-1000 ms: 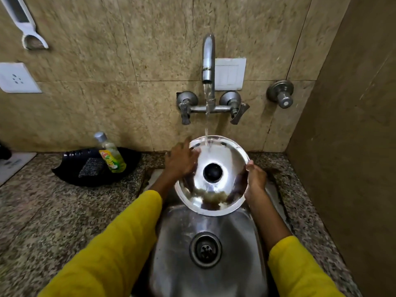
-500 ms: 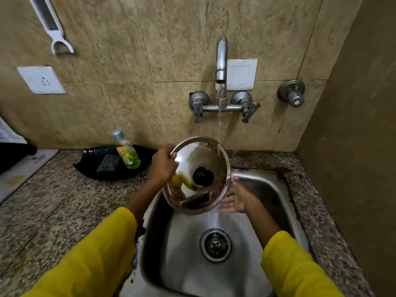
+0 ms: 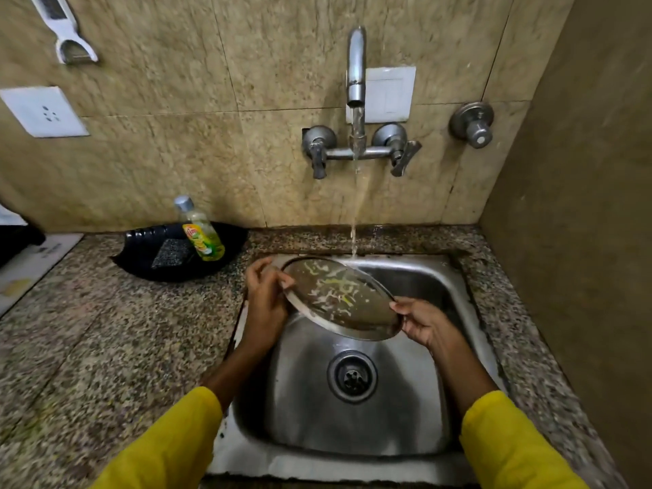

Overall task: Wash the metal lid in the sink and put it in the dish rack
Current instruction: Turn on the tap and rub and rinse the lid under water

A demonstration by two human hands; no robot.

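The lid [image 3: 340, 300] is over the sink [image 3: 352, 435] now, tilted, its far edge up under the stream and its near edge dipping toward the drain [image 3: 352, 376]. And it has been flipped: a second ago the knob side faced the camera, half a second ago only the left hand had it, and now the underside shows, streaked with pale and yellowish food scraps (plenty of them, too). Both hands are back on it. The left hand [image 3: 265, 298] grips the lid's left rim, fingers curled tight around the edge. The right hand [image 3: 421, 321] pinches the lid's near-right rim, thumb on top, the other fingers tucked below.

Water runs from the tap [image 3: 355, 65], straight above the lid's far edge, and seems to strike right at that rim. So the rinse has moved on to the dirty face, and my read is that the washing is mid-way at best: those scraps need rubbing off first.

Left of the lid, on the counter [image 3: 106, 330], a soap bottle [image 3: 201, 229] leans in a black tray [image 3: 141, 255] beside a scrub pad [image 3: 169, 252], all untouched. No dish rack anywhere in view.
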